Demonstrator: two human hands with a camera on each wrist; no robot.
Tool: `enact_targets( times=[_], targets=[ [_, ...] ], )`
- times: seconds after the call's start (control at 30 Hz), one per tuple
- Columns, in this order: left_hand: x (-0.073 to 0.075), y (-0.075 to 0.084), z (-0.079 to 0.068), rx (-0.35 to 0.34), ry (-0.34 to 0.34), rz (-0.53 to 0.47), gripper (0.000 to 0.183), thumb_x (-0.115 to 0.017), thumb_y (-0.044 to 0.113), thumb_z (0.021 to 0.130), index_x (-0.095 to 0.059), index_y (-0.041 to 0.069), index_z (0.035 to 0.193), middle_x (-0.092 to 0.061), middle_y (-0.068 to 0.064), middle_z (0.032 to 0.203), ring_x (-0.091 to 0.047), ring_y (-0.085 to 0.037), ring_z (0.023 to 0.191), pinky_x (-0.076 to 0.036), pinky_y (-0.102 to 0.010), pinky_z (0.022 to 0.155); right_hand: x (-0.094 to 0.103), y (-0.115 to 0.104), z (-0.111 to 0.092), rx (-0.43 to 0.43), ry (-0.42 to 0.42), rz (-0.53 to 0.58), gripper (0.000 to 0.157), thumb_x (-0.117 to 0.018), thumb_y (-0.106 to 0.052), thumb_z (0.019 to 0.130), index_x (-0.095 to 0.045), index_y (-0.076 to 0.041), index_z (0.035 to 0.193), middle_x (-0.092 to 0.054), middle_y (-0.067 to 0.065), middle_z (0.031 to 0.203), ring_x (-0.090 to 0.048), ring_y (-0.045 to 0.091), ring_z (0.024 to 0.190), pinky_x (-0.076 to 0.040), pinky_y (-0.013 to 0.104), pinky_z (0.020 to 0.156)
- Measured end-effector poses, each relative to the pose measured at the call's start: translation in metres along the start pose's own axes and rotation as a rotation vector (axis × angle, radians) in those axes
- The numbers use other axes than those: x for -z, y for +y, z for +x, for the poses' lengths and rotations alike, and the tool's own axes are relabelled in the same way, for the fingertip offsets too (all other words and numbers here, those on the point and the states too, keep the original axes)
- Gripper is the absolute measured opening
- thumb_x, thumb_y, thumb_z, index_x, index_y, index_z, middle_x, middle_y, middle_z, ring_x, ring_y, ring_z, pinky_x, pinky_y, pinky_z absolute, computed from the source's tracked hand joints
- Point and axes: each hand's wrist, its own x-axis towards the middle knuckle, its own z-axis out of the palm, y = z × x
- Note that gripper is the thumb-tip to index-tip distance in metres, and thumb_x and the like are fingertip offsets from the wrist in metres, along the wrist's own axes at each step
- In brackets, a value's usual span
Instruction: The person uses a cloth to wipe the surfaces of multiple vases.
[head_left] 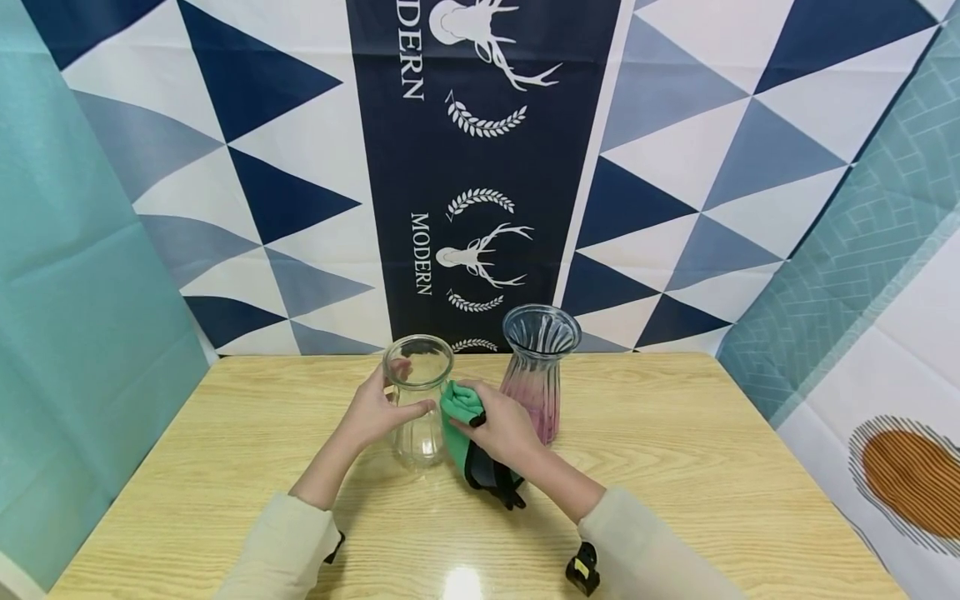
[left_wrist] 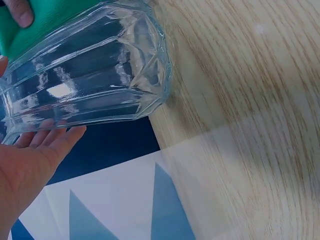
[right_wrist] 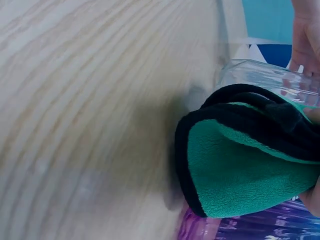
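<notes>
A clear glass vase (head_left: 420,442) with a wide rim and ribbed sides is upright on the table in the head view. My left hand (head_left: 373,410) holds it below the rim, thumb on the near side and fingers round the left and far side. My right hand (head_left: 508,427) grips a folded green cloth (head_left: 455,442) with black edging, just right of the vase. In the left wrist view the cloth (left_wrist: 50,15) appears to touch the vase's side (left_wrist: 90,82). Loose folds of the cloth (right_wrist: 240,170) hang below the right fingers in the right wrist view.
Behind my right hand stands a second ribbed vase (head_left: 542,358), bluish at the top and pink-purple lower down. The wooden table (head_left: 660,467) ends at a patterned backdrop (head_left: 480,167), with a teal sheet (head_left: 90,292) on the left.
</notes>
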Motion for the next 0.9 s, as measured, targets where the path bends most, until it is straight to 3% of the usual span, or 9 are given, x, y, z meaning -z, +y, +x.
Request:
enact_targets(
  times=[0.27,0.67,0.9],
  targets=[
    [-0.001,0.001,0.001,-0.015,-0.008,0.007,0.073,-0.079,0.029,0.074,-0.042,0.012,0.134,-0.050,-0.016,0.137,-0.042,-0.034,0.132,-0.039,-0.054,0.104,-0.005,0.011,-0.009,-0.020,-0.100,-0.038,0.053,-0.075,-0.032,0.078,-0.055,-0.016,0.124,-0.068,0.007,0.110,-0.065,0.024,0.096,-0.054,0.042,0.077],
    [0.001,0.003,0.002,-0.060,-0.052,0.035,0.070,-0.074,0.022,0.077,-0.041,0.003,0.136,-0.048,-0.021,0.138,-0.042,-0.034,0.131,-0.035,-0.054,0.107,0.009,-0.002,0.002,0.021,0.069,0.016,0.055,-0.076,-0.029,0.078,-0.054,-0.018,0.127,-0.068,0.006,0.110,-0.066,0.024,0.093,-0.054,0.040,0.074],
    [0.002,0.004,0.002,-0.041,-0.077,0.020,0.070,-0.073,0.019,0.077,-0.040,0.002,0.137,-0.047,-0.020,0.138,-0.039,-0.036,0.132,-0.033,-0.056,0.107,0.013,-0.007,0.004,0.011,0.056,0.012,0.054,-0.075,-0.030,0.079,-0.053,-0.020,0.127,-0.067,0.006,0.112,-0.065,0.023,0.097,-0.054,0.041,0.078]
  ],
)
